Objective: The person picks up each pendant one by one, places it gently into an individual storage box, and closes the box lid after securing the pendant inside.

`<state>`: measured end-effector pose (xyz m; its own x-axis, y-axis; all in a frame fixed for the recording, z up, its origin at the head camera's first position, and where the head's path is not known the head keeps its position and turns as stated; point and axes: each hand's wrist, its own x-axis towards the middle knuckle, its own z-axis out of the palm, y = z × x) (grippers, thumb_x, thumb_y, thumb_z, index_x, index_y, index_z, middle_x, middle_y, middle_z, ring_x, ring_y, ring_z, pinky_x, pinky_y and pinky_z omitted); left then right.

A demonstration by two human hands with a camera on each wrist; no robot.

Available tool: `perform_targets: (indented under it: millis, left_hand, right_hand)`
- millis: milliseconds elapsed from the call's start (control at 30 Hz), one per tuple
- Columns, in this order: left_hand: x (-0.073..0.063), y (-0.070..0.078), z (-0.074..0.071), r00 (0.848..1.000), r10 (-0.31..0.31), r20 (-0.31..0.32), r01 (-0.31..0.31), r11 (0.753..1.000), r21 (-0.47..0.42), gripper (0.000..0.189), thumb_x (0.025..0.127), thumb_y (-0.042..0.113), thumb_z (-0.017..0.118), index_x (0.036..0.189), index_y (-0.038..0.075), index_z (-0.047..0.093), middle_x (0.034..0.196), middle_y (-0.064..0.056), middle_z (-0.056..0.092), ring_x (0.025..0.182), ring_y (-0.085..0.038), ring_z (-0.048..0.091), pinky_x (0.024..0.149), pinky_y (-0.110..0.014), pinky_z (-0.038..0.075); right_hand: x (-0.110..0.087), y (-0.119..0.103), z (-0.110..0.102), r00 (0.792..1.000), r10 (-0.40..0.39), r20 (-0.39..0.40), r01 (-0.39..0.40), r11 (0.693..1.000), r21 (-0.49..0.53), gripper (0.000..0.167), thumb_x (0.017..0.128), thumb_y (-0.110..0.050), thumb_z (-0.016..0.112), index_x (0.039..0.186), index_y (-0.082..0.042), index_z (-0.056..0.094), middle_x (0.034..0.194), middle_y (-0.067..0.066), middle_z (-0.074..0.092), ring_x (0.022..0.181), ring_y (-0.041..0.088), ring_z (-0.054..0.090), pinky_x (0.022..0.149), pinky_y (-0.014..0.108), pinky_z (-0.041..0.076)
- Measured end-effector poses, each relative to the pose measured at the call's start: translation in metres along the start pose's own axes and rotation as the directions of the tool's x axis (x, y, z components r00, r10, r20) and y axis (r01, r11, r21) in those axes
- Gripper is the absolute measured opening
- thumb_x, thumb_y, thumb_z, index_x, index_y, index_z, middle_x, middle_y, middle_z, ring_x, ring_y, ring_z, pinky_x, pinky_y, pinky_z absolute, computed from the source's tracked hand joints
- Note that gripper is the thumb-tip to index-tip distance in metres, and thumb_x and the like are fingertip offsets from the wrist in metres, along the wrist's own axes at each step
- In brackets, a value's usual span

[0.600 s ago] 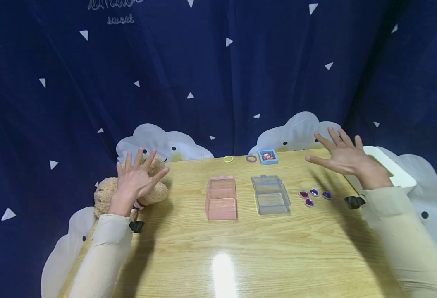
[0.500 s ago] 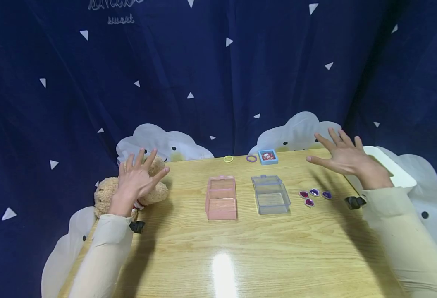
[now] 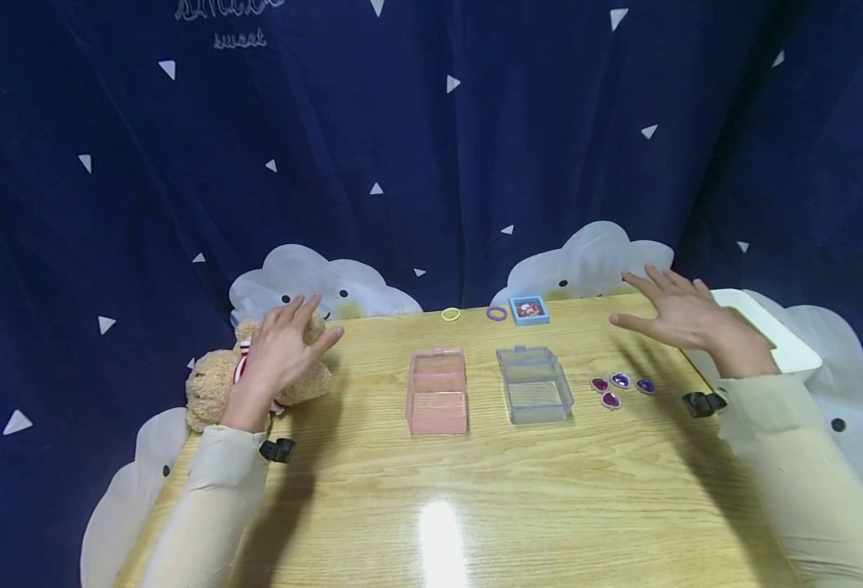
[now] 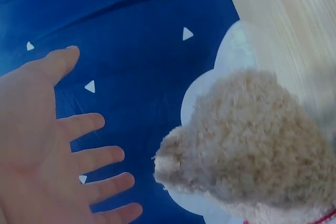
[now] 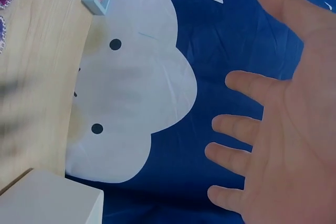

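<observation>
My left hand [image 3: 278, 353] hovers with fingers extended over a tan teddy bear [image 3: 211, 388] at the table's left side, covering part of it in the head view. In the left wrist view the bear's curly fur [image 4: 252, 140] shows beside the spread fingers, and the palm holds nothing. On the other side my right hand [image 3: 681, 313] is raised, fingers apart and holding nothing, near a white tray [image 3: 791, 347]. Between the hands lie a pink clear box [image 3: 437, 412] and a grey clear box [image 3: 537, 402], both with lids swung back. Several heart-shaped gems [image 3: 611, 400] lie right of the grey box.
Along the table's back edge are a yellow ring [image 3: 451, 314], a purple ring [image 3: 497, 313] and a small light-blue framed box [image 3: 530, 310]. A dark blue curtain [image 3: 402, 122] with white triangles and clouds hangs behind the wooden table [image 3: 372, 506].
My left hand has shifted slightly right and its fingers have tilted forward, uncovering more of the bear's striped red-and-white cloth. The right hand's fingers have dipped a little. The objects have stayed put.
</observation>
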<state>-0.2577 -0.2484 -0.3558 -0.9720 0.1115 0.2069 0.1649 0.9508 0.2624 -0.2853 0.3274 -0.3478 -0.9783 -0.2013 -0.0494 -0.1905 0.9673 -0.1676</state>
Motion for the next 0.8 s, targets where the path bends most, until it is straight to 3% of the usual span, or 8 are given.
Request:
perform_targets:
  millis: [367,500,600,667,800]
  left_hand:
    - [0.0,0.013,0.002,0.994,0.097,-0.058,-0.106,0.979,-0.172,0.066,0.097,0.043,0.06,0.152,0.011,0.042,0.157,-0.019,0.04,0.146,-0.042,0.034,0.12,-0.058,0.026]
    - [0.002,0.018,0.005,0.993,0.093,-0.075,-0.107,0.968,-0.226,0.061,0.095,0.038,0.066,0.148,0.012,0.048,0.152,-0.017,0.048,0.142,-0.039,0.041,0.118,-0.056,0.031]
    - [0.002,0.025,0.008,0.994,0.072,-0.085,-0.093,0.956,-0.277,0.059,0.093,0.035,0.069,0.145,0.014,0.052,0.146,-0.017,0.054,0.131,-0.039,0.052,0.109,-0.055,0.042]
    - [0.003,0.029,0.01,0.995,0.059,-0.083,-0.084,0.939,-0.334,0.057,0.093,0.034,0.07,0.143,0.013,0.054,0.143,-0.016,0.057,0.127,-0.037,0.056,0.103,-0.054,0.047]
    - [0.001,0.039,0.017,0.998,0.05,-0.039,-0.062,0.876,-0.479,0.052,0.093,0.029,0.07,0.141,0.012,0.056,0.14,-0.014,0.059,0.124,-0.035,0.059,0.096,-0.05,0.053]
  right_hand:
    - [0.0,0.003,0.006,0.996,-0.074,-0.043,0.075,0.997,0.021,0.087,0.095,-0.062,0.052,0.157,-0.006,0.028,0.159,0.034,0.023,0.144,0.057,0.022,0.114,0.072,0.02]
    - [0.001,0.003,0.01,0.997,-0.067,-0.035,0.07,0.995,0.066,0.085,0.095,-0.062,0.053,0.156,-0.008,0.029,0.157,0.033,0.028,0.142,0.056,0.026,0.11,0.073,0.027]
    - [0.001,0.004,0.012,0.997,-0.076,-0.029,0.079,0.992,0.095,0.083,0.096,-0.059,0.054,0.156,-0.008,0.03,0.156,0.033,0.032,0.14,0.056,0.031,0.108,0.072,0.031]
    - [0.001,0.005,0.014,0.995,-0.096,-0.034,0.099,0.989,0.107,0.08,0.097,-0.055,0.056,0.155,-0.005,0.032,0.154,0.033,0.034,0.14,0.055,0.033,0.109,0.071,0.031]
    - [0.002,0.005,0.019,0.987,-0.144,-0.068,0.151,0.981,0.122,0.073,0.097,-0.047,0.06,0.151,-0.002,0.039,0.149,0.031,0.044,0.136,0.051,0.042,0.108,0.067,0.036]
